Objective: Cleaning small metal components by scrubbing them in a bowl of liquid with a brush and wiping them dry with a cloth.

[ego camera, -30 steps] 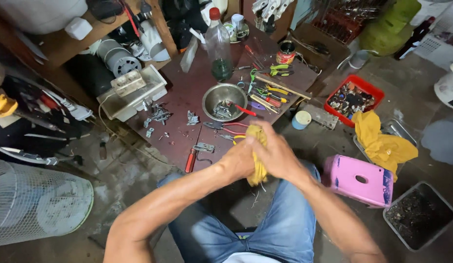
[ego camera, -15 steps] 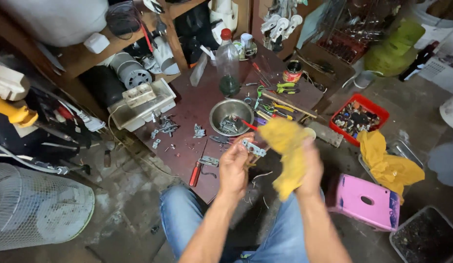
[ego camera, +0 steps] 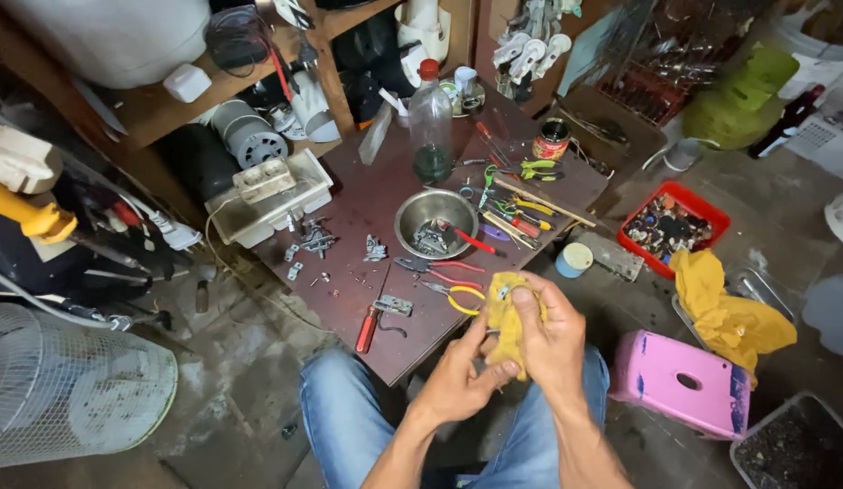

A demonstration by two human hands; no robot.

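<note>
Both my hands meet over my lap at the near edge of a low dark red table [ego camera: 367,213]. My right hand [ego camera: 553,340] wraps a yellow cloth [ego camera: 505,319] around a small metal part [ego camera: 504,292] that peeks out at the cloth's top. My left hand [ego camera: 457,376] grips the cloth's lower end from below. Just beyond my hands lie yellow-handled pliers [ego camera: 459,294] and red-handled pliers [ego camera: 435,267]. A steel bowl [ego camera: 428,222] with small metal parts stands further back.
Screwdrivers, several small metal brackets, a clear bottle [ego camera: 431,122] and a tin [ego camera: 551,140] crowd the table. A pink stool [ego camera: 688,380], another yellow cloth [ego camera: 729,312] and a red tray [ego camera: 673,226] of parts sit to the right. A fan guard [ego camera: 68,389] lies left.
The cloth hung loose from my raised right hand half a second ago. Now both hands have come together lower down and bunched it around the metal part.
</note>
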